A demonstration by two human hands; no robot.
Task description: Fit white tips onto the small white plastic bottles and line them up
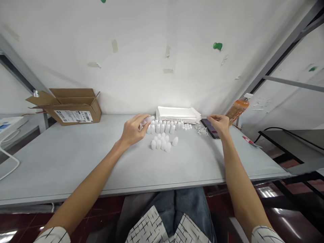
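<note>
While pinching white bottle (149,119) w/ L hand (134,129) & pressing R hand (219,123) fingertips together (contents unclear), hold mid-body gently: prob. light, slick, squeezable.

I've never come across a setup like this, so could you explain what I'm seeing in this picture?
There's no machine here, just a person's two bare hands. The camera is worn on the head, looking forward and down. On the grey table are small white bottles, rounded white pieces in front of them, a white stack behind, and a cardboard box off left. The left hand holds a translucent white object. The right hand is pinched near a dark phone; whether it holds something tiny, I can't tell.
</note>
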